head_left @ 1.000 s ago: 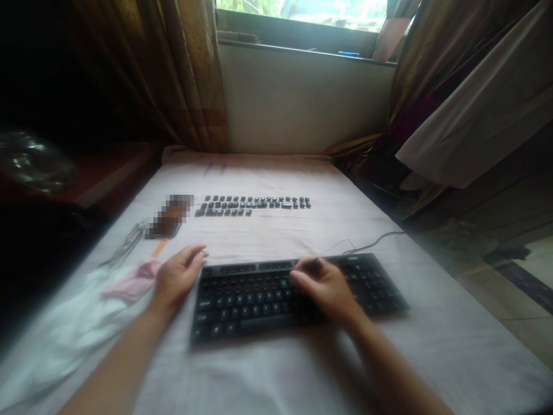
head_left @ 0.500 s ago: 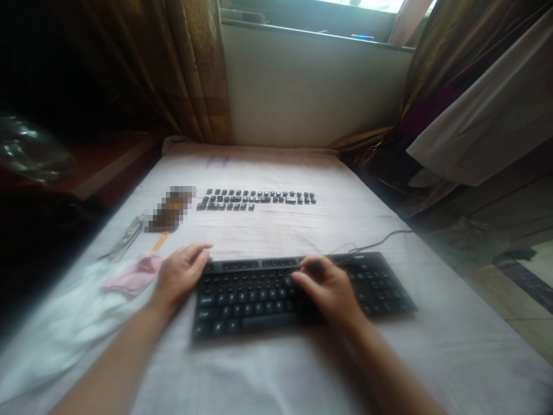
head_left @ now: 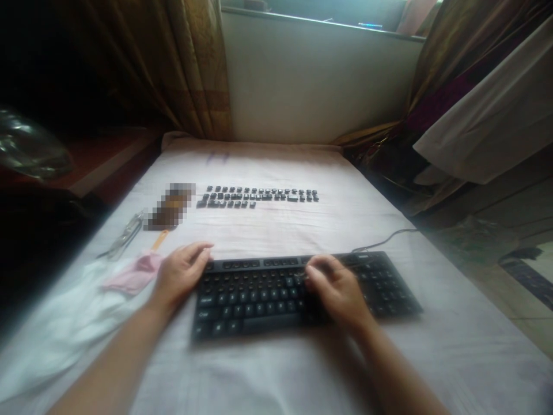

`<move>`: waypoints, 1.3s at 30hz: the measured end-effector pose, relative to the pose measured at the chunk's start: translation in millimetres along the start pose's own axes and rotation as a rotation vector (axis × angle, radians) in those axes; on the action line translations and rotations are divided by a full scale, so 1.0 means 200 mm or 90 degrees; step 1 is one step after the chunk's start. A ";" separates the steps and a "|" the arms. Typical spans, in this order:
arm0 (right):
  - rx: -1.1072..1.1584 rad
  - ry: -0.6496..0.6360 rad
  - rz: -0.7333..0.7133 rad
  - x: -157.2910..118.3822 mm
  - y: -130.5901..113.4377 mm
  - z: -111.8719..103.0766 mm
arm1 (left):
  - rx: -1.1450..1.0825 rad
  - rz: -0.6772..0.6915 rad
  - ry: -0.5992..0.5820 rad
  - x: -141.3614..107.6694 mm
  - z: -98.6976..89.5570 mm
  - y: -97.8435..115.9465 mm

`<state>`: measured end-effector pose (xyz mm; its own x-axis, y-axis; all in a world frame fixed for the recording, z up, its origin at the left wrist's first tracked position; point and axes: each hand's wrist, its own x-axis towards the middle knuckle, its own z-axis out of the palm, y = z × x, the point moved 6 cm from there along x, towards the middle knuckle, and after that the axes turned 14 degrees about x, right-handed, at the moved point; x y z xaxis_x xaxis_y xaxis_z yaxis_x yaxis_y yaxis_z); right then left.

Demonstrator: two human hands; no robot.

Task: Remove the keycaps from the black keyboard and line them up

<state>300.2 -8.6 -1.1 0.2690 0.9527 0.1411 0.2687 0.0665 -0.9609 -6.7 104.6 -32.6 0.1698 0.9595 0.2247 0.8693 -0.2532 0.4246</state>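
Note:
A black keyboard (head_left: 268, 323) lies on the pale cloth, with bare key positions in its upper rows. My left hand (head_left: 179, 276) rests at its upper left corner, fingers slightly bent and thumb apart, holding nothing. Over the right-middle of the keys, my right hand (head_left: 337, 288) has its thumb and fingers pinched together; whatever is between them is hidden. Beyond the keyboard, loose black keycaps (head_left: 263, 196) lie in three rows.
A pink cloth (head_left: 138, 272) and a white cloth (head_left: 64, 323) lie at the left, near a clear plastic packet (head_left: 125, 235) and a blurred-out brown item (head_left: 170, 206). A cable (head_left: 384, 239) runs off to the right. Curtains (head_left: 185, 69) hang behind.
My right hand has shifted slightly right over the keyboard, and its thumb and fingers have closed more. My left hand stays at the corner.

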 end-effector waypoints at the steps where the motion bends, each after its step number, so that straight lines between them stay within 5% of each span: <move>1: -0.010 -0.009 -0.001 0.00 0.00 0.00 | 0.000 0.000 0.000 0.00 0.00 0.00; 12: -0.138 -0.018 -0.123 -0.01 -0.05 -0.02 | 0.017 0.020 0.005 0.00 0.00 0.00; 21: -0.210 -0.126 -0.289 -0.01 -0.12 0.09 | 0.069 0.125 0.026 -0.01 -0.01 0.08; 27: -0.288 -0.105 -0.371 -0.02 -0.14 0.13 | 0.085 0.169 0.032 -0.01 -0.03 0.12; 39: -0.220 -0.048 -0.291 0.00 -0.12 0.09 | 0.100 0.182 0.020 -0.01 -0.02 0.13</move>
<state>276.8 -4.9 17.1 -0.0082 0.8692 0.4943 0.6321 0.3876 -0.6710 13.9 95.0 -18.2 0.4045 0.8476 0.3435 0.8500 -0.4870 0.2010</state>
